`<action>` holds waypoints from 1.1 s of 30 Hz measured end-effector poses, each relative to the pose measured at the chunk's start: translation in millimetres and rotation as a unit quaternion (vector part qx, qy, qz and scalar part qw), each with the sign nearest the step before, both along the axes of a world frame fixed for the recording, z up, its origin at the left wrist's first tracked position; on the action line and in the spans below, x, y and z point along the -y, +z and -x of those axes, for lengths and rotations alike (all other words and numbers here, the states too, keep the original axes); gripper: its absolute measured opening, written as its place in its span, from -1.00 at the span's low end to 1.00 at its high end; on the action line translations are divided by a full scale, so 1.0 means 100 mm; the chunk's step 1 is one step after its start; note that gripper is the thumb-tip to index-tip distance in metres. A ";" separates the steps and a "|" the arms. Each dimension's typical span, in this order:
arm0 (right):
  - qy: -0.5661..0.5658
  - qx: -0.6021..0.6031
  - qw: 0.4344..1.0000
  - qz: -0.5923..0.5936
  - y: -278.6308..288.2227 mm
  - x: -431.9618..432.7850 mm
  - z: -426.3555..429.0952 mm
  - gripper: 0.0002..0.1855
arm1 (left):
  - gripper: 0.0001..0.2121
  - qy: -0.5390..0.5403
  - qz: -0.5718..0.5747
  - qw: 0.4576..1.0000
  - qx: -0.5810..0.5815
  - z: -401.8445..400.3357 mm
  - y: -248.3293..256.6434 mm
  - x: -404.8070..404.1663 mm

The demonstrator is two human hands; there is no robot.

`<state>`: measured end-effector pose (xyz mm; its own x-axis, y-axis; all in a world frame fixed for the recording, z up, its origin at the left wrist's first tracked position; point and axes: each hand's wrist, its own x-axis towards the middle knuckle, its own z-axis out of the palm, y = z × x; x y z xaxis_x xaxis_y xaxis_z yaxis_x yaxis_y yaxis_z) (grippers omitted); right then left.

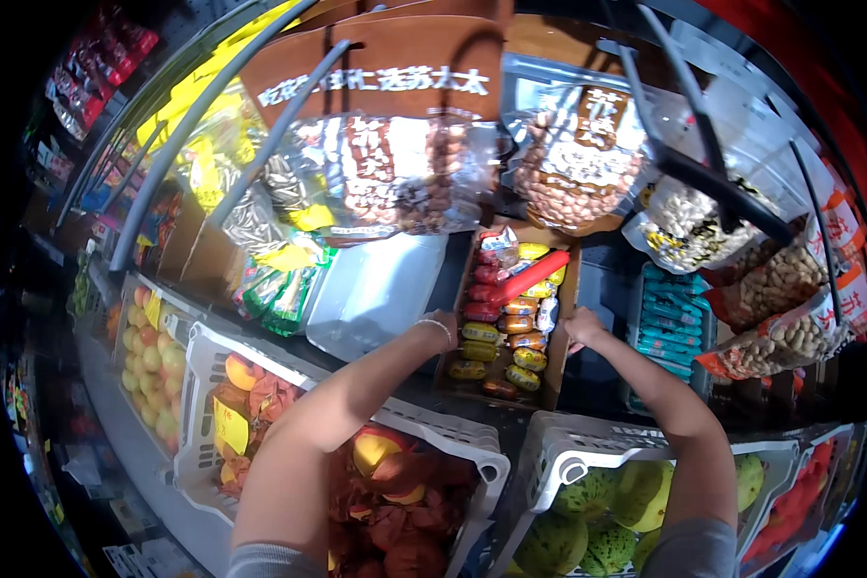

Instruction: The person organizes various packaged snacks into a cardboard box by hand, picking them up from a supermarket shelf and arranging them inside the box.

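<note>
In front of me a shallow open cardboard box holds several small film-wrapped sausages in red, yellow and orange wrappers. One longer red sausage lies slantwise on top of them. On the box's left wall is my left hand, with a beaded bracelet at the wrist; its fingers are mostly hidden. My right hand grips the opposite wall with bent fingers. A translucent plastic bin lies left of the box, and a tray of teal packets sits to the right.
Bagged nuts and sunflower seeds hang above from metal hooks. A dark bar juts out at upper right. Nearer me stand plastic crates of paper-wrapped fruit and green melons, under my forearms.
</note>
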<state>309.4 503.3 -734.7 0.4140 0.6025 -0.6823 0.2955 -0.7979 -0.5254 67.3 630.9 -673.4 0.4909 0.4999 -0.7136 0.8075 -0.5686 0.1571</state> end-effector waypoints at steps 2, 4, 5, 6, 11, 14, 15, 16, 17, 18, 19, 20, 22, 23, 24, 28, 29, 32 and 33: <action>0.024 0.009 0.999 -0.028 -0.03 0.02 -0.06 -0.68 | -0.75 0.119 0.102 0.987 0.021 0.05 -0.41 -0.05; 0.042 0.034 0.998 -0.020 -0.03 0.04 -0.17 -0.70 | -0.76 0.012 0.053 0.995 0.078 -0.01 -0.43 0.10; 0.051 0.034 0.998 -0.003 0.00 0.07 -0.26 -0.71 | -0.76 -0.041 0.029 0.993 0.106 -0.03 -0.43 0.16; 0.064 0.034 0.997 0.015 0.07 0.08 -0.32 -0.72 | -0.73 0.080 0.131 0.980 0.122 -0.07 -0.35 0.24; 0.034 0.073 0.996 0.037 0.19 0.28 -0.42 -0.73 | -0.69 -0.033 -0.024 0.983 0.177 -0.20 -0.78 0.25; 0.058 0.041 0.992 0.104 0.39 0.27 -0.41 -0.77 | -0.67 -0.046 -0.033 0.977 0.207 -0.29 -0.85 0.27; 0.053 0.034 0.991 0.122 0.42 0.27 -0.41 -0.78 | -0.68 -0.049 -0.026 0.977 0.206 -0.34 -0.83 0.27; 0.073 0.052 0.987 0.134 0.37 0.28 -0.46 -0.79 | -0.68 -0.050 -0.025 0.979 0.196 -0.41 -0.85 0.30; 0.093 0.070 0.983 0.145 0.25 0.31 -0.55 -0.80 | -0.69 -0.050 -0.024 0.981 0.186 -0.48 -0.88 0.36; 0.110 0.088 0.977 0.160 0.14 0.37 -0.67 -0.80 | -0.69 -0.054 -0.020 0.983 0.177 -0.58 -0.91 0.41; 0.117 0.096 0.975 0.164 0.03 0.43 -0.78 -0.78 | -0.69 -0.065 -0.009 0.984 0.166 -0.65 -0.90 0.44; 0.125 0.103 0.972 0.168 -0.08 0.49 -0.89 -0.75 | -0.70 -0.076 0.001 0.985 0.154 -0.72 -0.89 0.46; 0.153 0.149 0.957 0.195 -0.07 0.51 -0.90 -0.70 | -0.74 -0.071 0.005 0.987 0.147 -0.81 -0.91 0.51; 0.171 0.189 0.942 0.219 -0.06 0.52 -0.90 -0.67 | -0.78 -0.056 0.001 0.987 0.153 -0.86 -0.93 0.58; 0.192 0.228 0.923 0.243 -0.02 0.51 -0.88 -0.65 | -0.80 -0.037 -0.004 0.987 0.159 -0.87 -0.95 0.62; 0.226 0.369 0.875 0.215 -0.15 0.59 -0.87 -0.67 | -0.79 -0.170 -0.059 0.976 0.121 -0.88 -0.94 0.66; 0.214 0.370 0.872 0.238 -0.45 0.65 -1.00 -0.72 | -0.79 -0.181 -0.054 0.975 0.117 -0.92 -0.89 0.71; 0.262 0.383 0.856 0.229 -0.19 0.56 -0.90 -0.76 | -0.81 -0.161 -0.052 0.980 0.109 -0.87 -0.70 0.71; 0.284 0.388 0.848 0.223 0.05 0.61 -0.80 -0.76 | -0.82 -0.154 -0.046 0.981 0.113 -0.89 -0.63 0.77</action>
<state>389.6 442.6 -729.8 0.5715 0.6087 -0.5503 0.8177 -0.4786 0.3198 155.8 554.1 -736.8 0.7686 0.3609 -0.5283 0.5462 -0.8000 0.2482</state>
